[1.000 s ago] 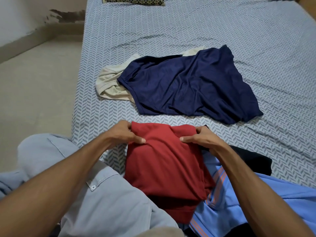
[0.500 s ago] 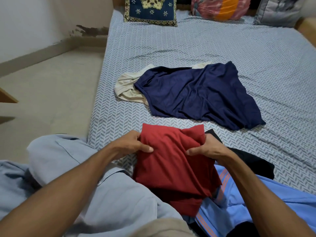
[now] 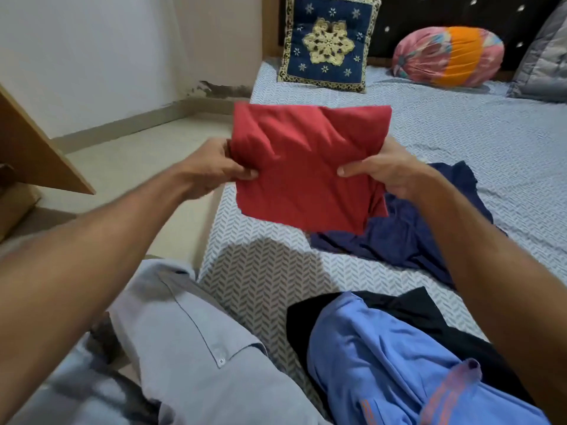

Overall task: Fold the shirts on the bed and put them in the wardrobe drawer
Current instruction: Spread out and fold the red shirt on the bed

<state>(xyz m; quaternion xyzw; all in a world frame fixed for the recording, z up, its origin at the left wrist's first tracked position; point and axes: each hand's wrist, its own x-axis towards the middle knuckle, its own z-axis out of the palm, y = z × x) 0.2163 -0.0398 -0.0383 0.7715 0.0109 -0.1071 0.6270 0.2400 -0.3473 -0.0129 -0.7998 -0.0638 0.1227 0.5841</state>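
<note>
Shirts are everywhere on this bed (image 3: 460,124), and the folded red shirt (image 3: 306,167) is hanging in the air above the near corner of the mattress, a soft, slightly creased rectangle. Left hand (image 3: 211,167) is pinching its left edge, thumb lying across the front and fingers tucked behind the cloth. Right hand (image 3: 383,170) is gripping the right edge the same way, thumb pressing on the front.

Counting the loose ones now: four more are showing. A navy shirt (image 3: 414,237) is lying crumpled and faintly glossy just beyond the red one. A bright blue shirt (image 3: 383,363) with orange stripes is bunching up at the near edge, lying over a black shirt (image 3: 429,317). A pale grey button-up shirt (image 3: 190,348), smooth woven fabric, is draping over the bed's near left side.

Up at the head, three cushions are resting: a square navy embroidered cushion (image 3: 328,44), a round pink-and-orange bolster (image 3: 448,55) and a grey pillow (image 3: 546,65). Herringbone-printed sheet is covering the mattress.
</note>
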